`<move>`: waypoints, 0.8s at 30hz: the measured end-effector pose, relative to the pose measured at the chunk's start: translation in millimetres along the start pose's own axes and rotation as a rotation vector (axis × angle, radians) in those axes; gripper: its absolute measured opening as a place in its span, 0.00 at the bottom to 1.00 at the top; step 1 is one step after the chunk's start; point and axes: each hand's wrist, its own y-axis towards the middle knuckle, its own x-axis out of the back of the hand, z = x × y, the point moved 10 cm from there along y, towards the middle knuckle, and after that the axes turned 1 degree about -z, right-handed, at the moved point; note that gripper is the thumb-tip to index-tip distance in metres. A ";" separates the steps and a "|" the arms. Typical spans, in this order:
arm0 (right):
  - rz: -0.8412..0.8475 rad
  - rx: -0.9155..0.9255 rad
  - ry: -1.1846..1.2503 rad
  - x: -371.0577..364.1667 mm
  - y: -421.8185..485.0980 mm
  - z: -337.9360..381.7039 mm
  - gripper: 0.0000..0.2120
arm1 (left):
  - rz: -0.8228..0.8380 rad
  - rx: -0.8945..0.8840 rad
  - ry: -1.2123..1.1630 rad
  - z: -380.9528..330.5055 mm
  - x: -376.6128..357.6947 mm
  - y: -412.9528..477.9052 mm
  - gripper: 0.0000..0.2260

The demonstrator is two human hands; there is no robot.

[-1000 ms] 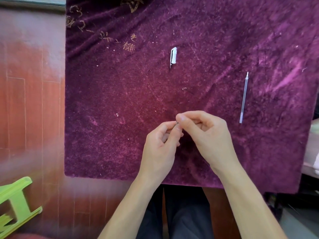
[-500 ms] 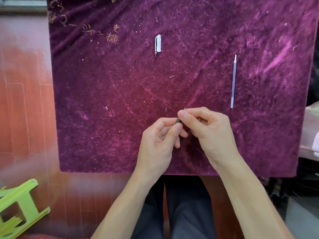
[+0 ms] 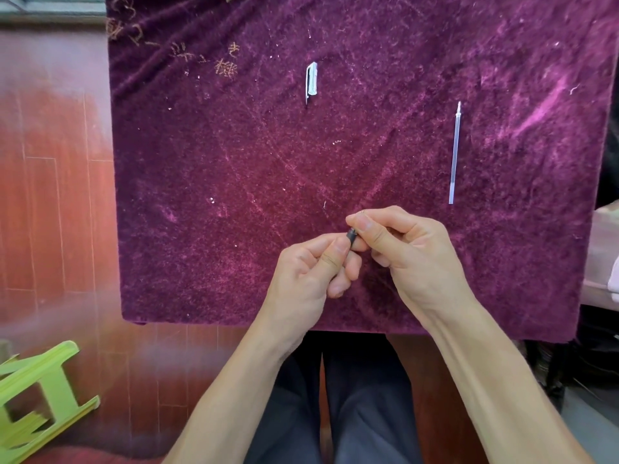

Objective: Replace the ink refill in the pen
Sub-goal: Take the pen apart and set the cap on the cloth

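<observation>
Both hands meet over the near middle of a purple velvet cloth (image 3: 234, 195). My left hand (image 3: 311, 272) and my right hand (image 3: 402, 249) pinch a pen between them; only a short dark section of the pen (image 3: 351, 234) shows between the fingertips, with a small metal tip peeking above my right thumb. The rest of the pen is hidden inside the hands. A thin clear ink refill (image 3: 454, 152) lies lengthwise on the cloth at the right, apart from the hands. A clear pen cap (image 3: 312, 80) with a clip lies farther back, near the middle.
The cloth covers a table whose front edge runs just above my lap. A red-brown wooden floor (image 3: 50, 212) lies to the left. A lime green plastic stool (image 3: 37, 400) sits at the lower left. Pale objects show at the right edge.
The hands have drawn slightly apart, and a dark section of the pen now shows between the fingertips. The camera view has shifted, so the cloth sits differently in frame.
</observation>
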 end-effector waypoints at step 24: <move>0.116 -0.061 -0.018 -8.1 5.5 5.8 0.09 | -0.060 -0.035 0.124 -11.4 -6.4 -5.5 0.15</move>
